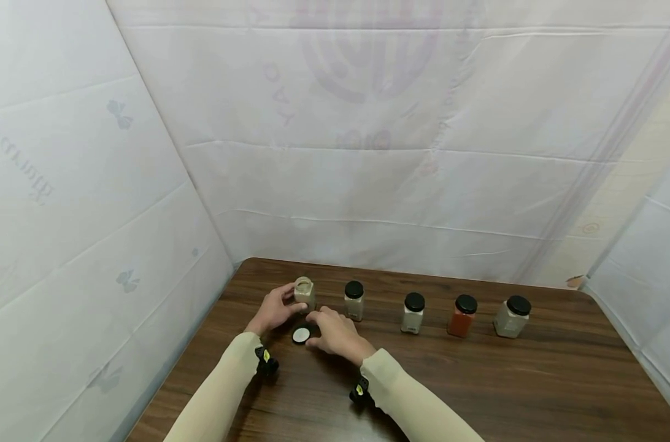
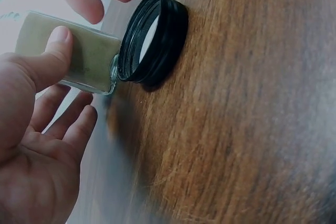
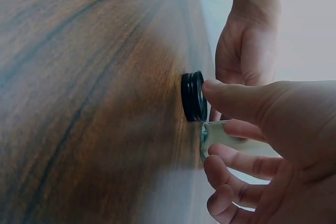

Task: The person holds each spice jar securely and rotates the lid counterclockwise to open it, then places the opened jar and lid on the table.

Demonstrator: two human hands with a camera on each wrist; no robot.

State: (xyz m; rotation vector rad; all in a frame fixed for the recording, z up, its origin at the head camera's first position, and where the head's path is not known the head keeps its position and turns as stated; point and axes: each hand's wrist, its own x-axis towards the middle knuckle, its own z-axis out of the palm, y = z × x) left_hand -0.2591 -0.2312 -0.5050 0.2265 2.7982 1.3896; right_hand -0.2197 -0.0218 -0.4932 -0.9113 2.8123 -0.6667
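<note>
At the left of the table, my left hand (image 1: 273,312) grips an uncapped glass jar (image 1: 305,297) of greenish-beige powder, the thumb across one flat side. In the left wrist view the powder jar (image 2: 92,59) shows clearly behind the thumb. Its black screw lid (image 1: 300,335) lies upside down on the wood in front, white liner facing up. Just right of the lid hovers my right hand (image 1: 337,333), fingers loosely bent and holding nothing. The right wrist view puts its thumb tip right at the rim of the black lid (image 3: 193,97).
To the right, black-capped jars stand in a loose row: a beige one (image 1: 354,302), a pale one (image 1: 413,314), a red one (image 1: 462,317) and a wider greyish one (image 1: 512,317). The brown wooden table (image 1: 506,387) meets white fabric walls (image 1: 368,184) behind and at the left.
</note>
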